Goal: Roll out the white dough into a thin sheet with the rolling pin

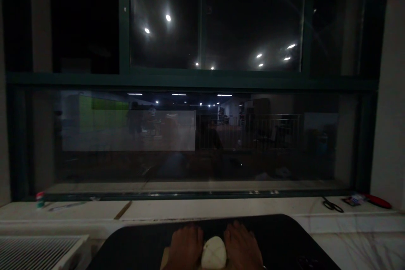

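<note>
At the bottom of the head view, both of my hands rest on a black tabletop [139,240], backs up and fingers pointing away from me. My left hand [186,245] lies left of a rounded, whitish object [214,254] whose kind I cannot make out. On its other side is my right hand [242,244], with its fingers slightly apart. Neither hand visibly grips anything, though dim light blurs the fingers. A tan edge [165,258] shows beside my left wrist. The lower part of the whitish object is cut off by the frame.
Behind the table runs a white windowsill [221,209] below a dark, reflecting window [247,135]. The sill holds a small red-capped bottle [40,200], a thin pen-like stick [67,206], black scissors [332,205] and a red item [379,201]. A white slatted radiator [41,251] stands at left.
</note>
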The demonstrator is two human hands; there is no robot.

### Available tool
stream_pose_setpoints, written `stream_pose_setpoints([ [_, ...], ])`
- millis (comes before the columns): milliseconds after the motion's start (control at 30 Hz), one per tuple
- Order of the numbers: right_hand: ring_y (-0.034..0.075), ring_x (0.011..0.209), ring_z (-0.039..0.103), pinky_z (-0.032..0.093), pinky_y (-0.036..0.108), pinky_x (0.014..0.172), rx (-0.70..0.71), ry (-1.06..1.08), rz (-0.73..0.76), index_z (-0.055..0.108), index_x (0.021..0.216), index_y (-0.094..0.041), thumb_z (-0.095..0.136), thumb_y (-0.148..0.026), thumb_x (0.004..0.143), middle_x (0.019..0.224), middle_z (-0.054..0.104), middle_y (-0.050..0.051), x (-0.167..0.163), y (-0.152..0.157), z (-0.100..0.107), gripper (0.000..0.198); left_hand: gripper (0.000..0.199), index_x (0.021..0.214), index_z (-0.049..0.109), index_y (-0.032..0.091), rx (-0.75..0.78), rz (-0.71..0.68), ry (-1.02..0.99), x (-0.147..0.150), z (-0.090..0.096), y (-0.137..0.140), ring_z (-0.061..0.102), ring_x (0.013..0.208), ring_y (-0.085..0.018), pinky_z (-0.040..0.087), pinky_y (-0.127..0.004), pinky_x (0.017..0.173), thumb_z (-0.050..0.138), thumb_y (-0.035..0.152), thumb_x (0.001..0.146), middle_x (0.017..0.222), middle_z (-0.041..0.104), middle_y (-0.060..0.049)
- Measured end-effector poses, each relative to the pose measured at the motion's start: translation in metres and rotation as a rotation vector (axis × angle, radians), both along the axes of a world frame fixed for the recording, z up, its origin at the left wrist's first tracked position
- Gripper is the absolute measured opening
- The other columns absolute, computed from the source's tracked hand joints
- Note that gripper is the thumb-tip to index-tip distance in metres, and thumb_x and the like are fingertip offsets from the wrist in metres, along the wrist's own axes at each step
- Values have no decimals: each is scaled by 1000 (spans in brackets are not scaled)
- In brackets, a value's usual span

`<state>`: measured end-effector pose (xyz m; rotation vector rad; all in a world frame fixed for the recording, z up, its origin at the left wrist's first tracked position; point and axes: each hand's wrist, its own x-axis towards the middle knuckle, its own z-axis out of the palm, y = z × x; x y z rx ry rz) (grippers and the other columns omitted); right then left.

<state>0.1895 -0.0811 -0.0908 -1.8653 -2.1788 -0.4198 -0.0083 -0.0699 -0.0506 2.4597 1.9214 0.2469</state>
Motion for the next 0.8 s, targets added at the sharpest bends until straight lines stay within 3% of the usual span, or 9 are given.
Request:
stream_pose_setpoints([
  [200,33,114,65,50,55,95,36,78,-17,73,113,-23,43,-14,90,122,71,13,-3,-16,-9,38,42,121,68,18,30,-70,-6,-5,6,-27,69,105,-30,54,-41,86,33,21,99,117,72,-16],
  [433,30,122,61,48,46,103,68,101,18,70,123,-20,43,-20,91,130,66,13,-2,-35,-18,42,43,131,64,25,177,-191,-147,-16,-13,-35,55,131,-24,42,-41,114,38,21,97,138,64,-6],
  [633,31,125,59,50,46,103,-8,118,19,69,125,-26,50,-27,88,134,63,9,2,-50,-27,42,43,132,63,21,379,-291,-42,-26,-39,-37,59,127,-26,53,-43,105,38,28,98,137,63,-3],
  [800,31,128,57,48,50,105,-17,148,-2,65,131,-21,39,-32,95,138,59,10,-3,-72,-21,46,39,130,64,25,547,-332,-129,-32,-46,-55,64,120,-20,55,-34,101,41,30,99,132,68,-2],
])
